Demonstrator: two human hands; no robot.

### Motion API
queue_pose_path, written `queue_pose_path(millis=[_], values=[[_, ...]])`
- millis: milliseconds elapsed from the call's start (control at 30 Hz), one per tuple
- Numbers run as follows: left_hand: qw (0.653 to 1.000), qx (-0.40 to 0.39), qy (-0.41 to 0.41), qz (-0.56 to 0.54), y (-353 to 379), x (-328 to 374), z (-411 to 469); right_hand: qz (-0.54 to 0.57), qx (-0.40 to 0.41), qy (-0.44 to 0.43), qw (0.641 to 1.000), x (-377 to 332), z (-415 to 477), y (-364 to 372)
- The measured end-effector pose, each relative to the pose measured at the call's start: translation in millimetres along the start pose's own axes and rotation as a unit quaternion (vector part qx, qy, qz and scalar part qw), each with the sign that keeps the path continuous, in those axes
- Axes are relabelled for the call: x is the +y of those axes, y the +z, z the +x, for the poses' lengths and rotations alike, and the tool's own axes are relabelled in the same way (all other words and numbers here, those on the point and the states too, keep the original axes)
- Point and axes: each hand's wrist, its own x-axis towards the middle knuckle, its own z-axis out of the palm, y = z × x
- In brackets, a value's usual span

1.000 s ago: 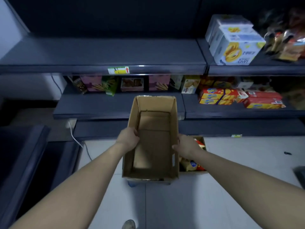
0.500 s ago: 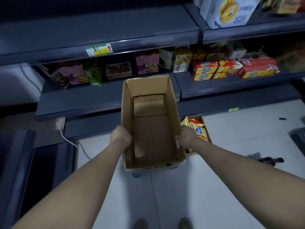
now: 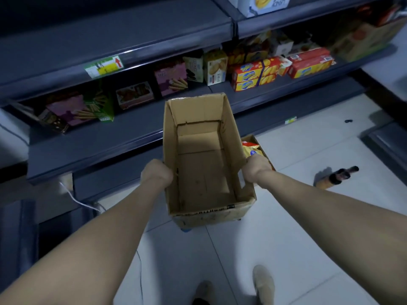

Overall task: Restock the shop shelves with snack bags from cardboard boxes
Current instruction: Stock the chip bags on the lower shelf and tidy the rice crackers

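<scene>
1. Your left hand (image 3: 156,173) grips the left wall of the open cardboard box (image 3: 204,168), fingers curled round it.
2. Your right hand (image 3: 256,170) grips the right wall the same way.
3. The box is in front of the lower shelf (image 3: 88,144).
4. Snack bags (image 3: 251,148) are in a second box (image 3: 250,138) just to its right.

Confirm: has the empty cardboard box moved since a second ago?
Yes. The empty cardboard box has drawn back toward the person, judged against the snack box on the floor.
</scene>
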Motion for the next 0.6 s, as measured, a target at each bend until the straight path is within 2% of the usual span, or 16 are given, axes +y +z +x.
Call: queue_pose_path(millis=[367,600], values=[[0.989,-0.064,0.13,0.039,23.7,78.5,-55.0,0.105,0.022,0.102,0.989,97.0,-61.3,-58.1],[0.959,-0.097,0.24,0.11,81.0,142.8,-87.5,0.131,0.033,0.181,0.974,189.5,-59.9,-67.0]])
